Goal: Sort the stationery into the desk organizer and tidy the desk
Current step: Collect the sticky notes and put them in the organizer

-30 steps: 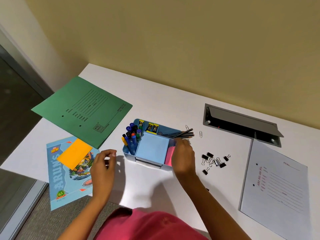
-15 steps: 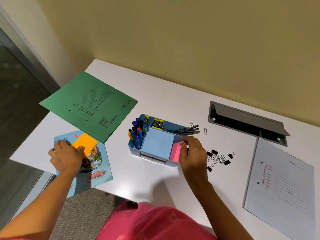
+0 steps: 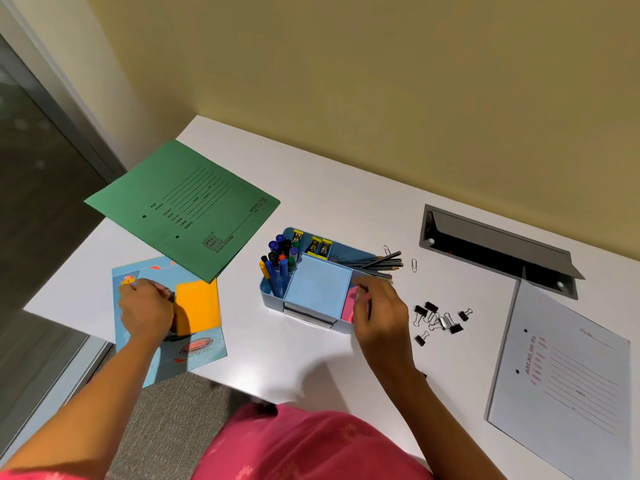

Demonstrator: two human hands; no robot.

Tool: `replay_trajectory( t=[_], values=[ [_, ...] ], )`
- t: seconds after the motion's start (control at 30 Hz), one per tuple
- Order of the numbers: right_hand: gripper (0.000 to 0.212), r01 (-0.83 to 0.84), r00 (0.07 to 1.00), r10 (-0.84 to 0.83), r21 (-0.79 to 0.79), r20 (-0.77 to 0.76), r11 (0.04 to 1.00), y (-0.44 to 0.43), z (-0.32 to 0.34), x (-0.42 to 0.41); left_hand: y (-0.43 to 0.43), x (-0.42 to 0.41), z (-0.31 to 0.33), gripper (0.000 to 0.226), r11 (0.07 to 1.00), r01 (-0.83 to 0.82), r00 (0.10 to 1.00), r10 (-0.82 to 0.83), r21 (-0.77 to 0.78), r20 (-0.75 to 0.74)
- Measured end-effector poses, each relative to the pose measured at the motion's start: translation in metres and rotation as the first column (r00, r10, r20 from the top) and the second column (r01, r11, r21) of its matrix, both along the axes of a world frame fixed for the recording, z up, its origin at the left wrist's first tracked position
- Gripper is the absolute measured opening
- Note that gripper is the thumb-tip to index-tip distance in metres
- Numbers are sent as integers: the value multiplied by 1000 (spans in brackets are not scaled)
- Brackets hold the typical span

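At a white desk (image 3: 329, 209), a person's right hand (image 3: 381, 313) pinches pink sticky notes (image 3: 346, 308), standing in the right compartment of a blue plastic desk organizer (image 3: 273, 296). The left hand (image 3: 145, 310) curls at the edge of an orange sticky pad (image 3: 199, 306) lying on a glossy blue booklet (image 3: 204, 344) marked "ALL NEW"; its grip cannot be told. Nearby lie a green card folder (image 3: 183, 209) printed "PTC Filing System", a grey card folder (image 3: 561, 368) reading "ART NO. 101 P.L.", two wire paper clips (image 3: 414, 265) and about six black binder clips (image 3: 440, 320).
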State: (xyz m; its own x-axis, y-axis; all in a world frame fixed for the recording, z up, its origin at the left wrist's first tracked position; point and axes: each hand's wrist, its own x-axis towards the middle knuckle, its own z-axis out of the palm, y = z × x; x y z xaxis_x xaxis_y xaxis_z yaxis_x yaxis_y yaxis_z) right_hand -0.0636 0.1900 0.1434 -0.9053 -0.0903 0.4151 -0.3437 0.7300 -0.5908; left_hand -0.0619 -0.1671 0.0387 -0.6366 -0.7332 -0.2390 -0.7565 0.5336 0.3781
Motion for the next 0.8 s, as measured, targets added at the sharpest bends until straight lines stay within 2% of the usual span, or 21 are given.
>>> replay_trajectory(
  t=[0.07, 0.23, 0.33, 0.47, 0.6, 0.73, 0.8],
  values=[
    [18, -2, 1000, 2, 1, 1, 1000, 0, 2, 0, 8, 2, 0, 28, 1000, -7, 1000, 6, -14, -14],
    [23, -15, 1000, 15, -4, 3, 1000, -2, 0, 2, 42, 5, 10, 72, 998, -40, 999, 39, 45, 32],
    [25, -9, 1000, 9, -24, 15, 1000, -4, -2, 3, 63, 6, 8, 83, 1000, 0, 998, -2, 30, 55],
    [26, -16, 1000, 16, -28, 15, 999, -4, -4, 4, 80, 4, 3, 81, 994, 113, 992, -113, 0, 56],
    [26, -23, 1000, 23, -36, 12, 999, -1, -6, 5, 87, 3, 3, 74, 990, 117, 988, -124, 74, 95],
    [26, -25, 999, 26, -38, 19, 999, -1, -5, 6, 90, 7, -4, 43, 980, 182, 982, -186, 77, 45],
    [26, -31, 999, 32, -37, 17, 999, -1, -4, 6, 91, 9, -2, 30, 986, 131, 991, -133, 105, 8]
  ],
)
